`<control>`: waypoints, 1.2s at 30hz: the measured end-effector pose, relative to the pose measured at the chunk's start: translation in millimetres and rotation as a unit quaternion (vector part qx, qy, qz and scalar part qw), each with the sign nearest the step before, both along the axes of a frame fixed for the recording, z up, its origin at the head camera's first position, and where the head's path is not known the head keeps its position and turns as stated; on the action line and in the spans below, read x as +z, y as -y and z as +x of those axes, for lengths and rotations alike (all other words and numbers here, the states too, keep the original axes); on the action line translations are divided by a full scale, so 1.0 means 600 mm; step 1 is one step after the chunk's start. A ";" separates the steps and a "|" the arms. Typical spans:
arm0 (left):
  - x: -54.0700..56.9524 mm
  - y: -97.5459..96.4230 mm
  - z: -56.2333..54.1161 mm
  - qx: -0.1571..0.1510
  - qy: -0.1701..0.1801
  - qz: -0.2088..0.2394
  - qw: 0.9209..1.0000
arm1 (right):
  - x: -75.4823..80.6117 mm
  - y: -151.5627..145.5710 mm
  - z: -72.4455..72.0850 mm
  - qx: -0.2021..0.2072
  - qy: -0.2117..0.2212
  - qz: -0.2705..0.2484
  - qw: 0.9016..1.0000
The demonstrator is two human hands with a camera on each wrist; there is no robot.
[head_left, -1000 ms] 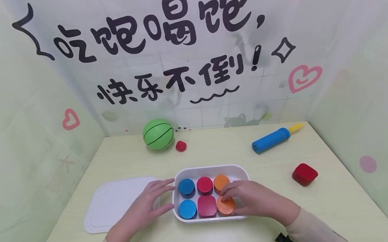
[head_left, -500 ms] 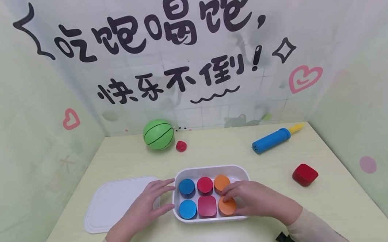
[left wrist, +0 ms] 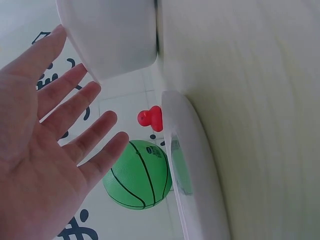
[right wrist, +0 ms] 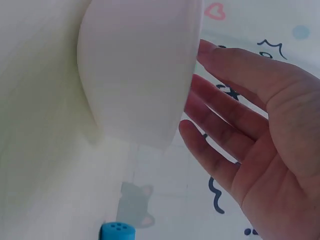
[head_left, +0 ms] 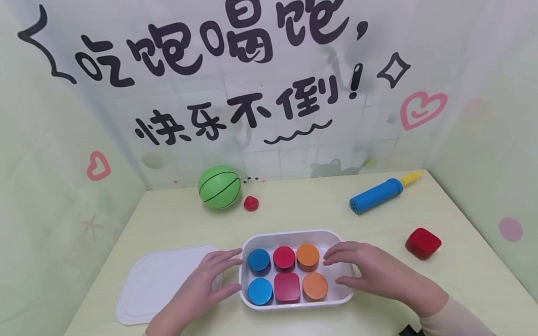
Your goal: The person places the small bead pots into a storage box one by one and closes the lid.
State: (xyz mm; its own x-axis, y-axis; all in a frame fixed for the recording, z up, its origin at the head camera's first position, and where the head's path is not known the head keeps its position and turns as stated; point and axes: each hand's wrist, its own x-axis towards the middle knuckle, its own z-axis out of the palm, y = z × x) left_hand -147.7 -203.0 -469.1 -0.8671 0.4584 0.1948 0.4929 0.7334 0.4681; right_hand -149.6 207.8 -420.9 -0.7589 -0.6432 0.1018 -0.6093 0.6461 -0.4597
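the pale table fills the lower half of the head view. at lower left lies the white lid, flat, partly behind the left forearm. at lower middle stands the white tray, with six blocks in two rows. the left hand is at the tray's left end, fingers straight and apart, gripping nothing; whether the tips touch the rim i can't tell. the right hand reaches over the right end, fingers loosely bent, thumb well apart from them, nothing pinched. the blue pump lies at right, beyond the tray, and the green ball sits near the table's back edge. at right is the red block, outside the tray. inside are the rounded-square red block, two blue discs, two orange discs and the round red disc. smallest is the little red knob beside the ball.

what could go wrong: the discs look loose, so a jolt to the rim from either hand might slide them out of line. a careless sweep of the right forearm could knock the red block, and a bump might set the ball rolling.
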 end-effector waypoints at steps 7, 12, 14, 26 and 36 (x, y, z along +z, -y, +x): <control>0.002 -0.003 0.001 0.003 0.001 -0.001 1.000 | -0.005 -0.046 0.001 -0.018 -0.075 -0.050 0.996; 0.001 -0.002 0.000 0.004 -0.007 0.001 1.000 | -0.016 -0.083 0.001 -0.061 -0.119 -0.054 0.990; -0.001 -0.002 0.000 0.003 -0.010 0.000 1.000 | -0.020 -0.099 0.000 -0.074 -0.141 -0.057 0.986; -0.001 0.000 0.002 0.009 -0.006 0.001 1.000 | -0.053 -0.175 -0.010 -0.159 -0.164 -0.041 0.973; 0.002 -0.003 0.001 0.004 -0.007 0.000 1.000 | -0.054 -0.235 -0.004 -0.246 -0.161 0.001 0.956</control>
